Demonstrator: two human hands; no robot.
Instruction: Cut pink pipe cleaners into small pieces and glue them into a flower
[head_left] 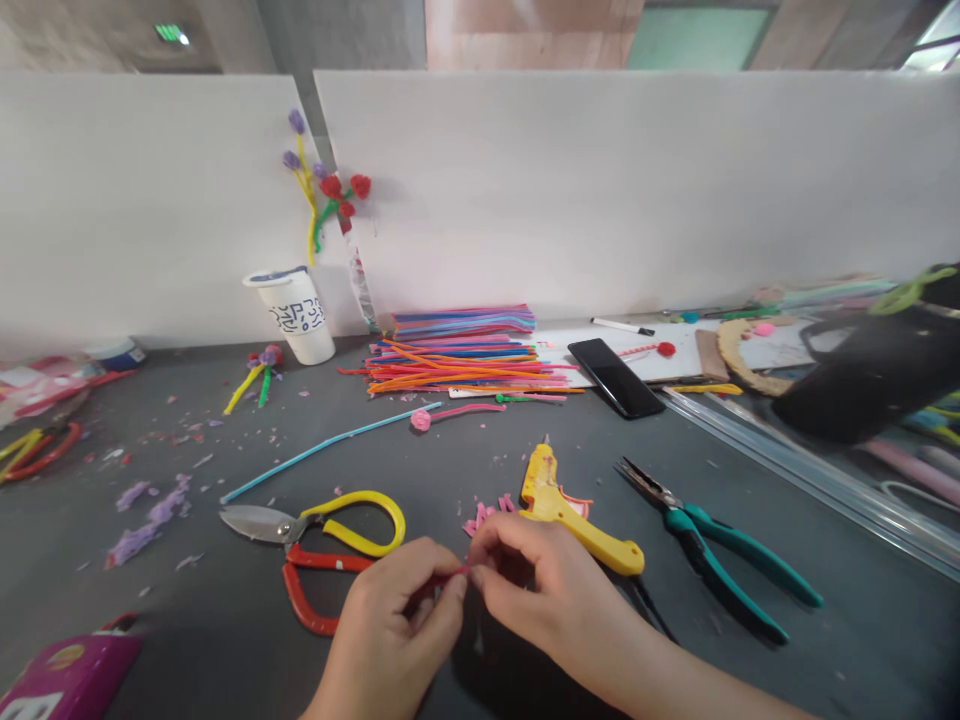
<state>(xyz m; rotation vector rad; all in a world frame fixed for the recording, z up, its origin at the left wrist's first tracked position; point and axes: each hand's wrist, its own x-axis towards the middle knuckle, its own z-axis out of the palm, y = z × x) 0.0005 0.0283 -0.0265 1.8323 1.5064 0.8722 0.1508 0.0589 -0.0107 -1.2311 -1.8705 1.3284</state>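
Near the table's front, my left hand (409, 620) and my right hand (536, 580) meet fingertip to fingertip. Both pinch a short pink pipe cleaner piece (463, 571), mostly hidden by the fingers. Just behind my right hand lie several cut pink pipe cleaner pieces (480, 517). A yellow glue gun (574, 525) rests on the table beside that hand, nozzle pointing away. To the left of my left hand are scissors (315, 540) with one yellow and one red handle, blades apart. A pink pipe cleaner flower (421, 420) on a stem lies farther back.
Teal pliers (701, 540) lie at right, a magenta box (75, 670) at front left. Behind are bundled pipe cleaners (450, 365), a black phone (616, 378), a white cup (296, 315), clear sticks (795, 470) and a dark blurred object (847, 370). A white partition (562, 190) borders the table.
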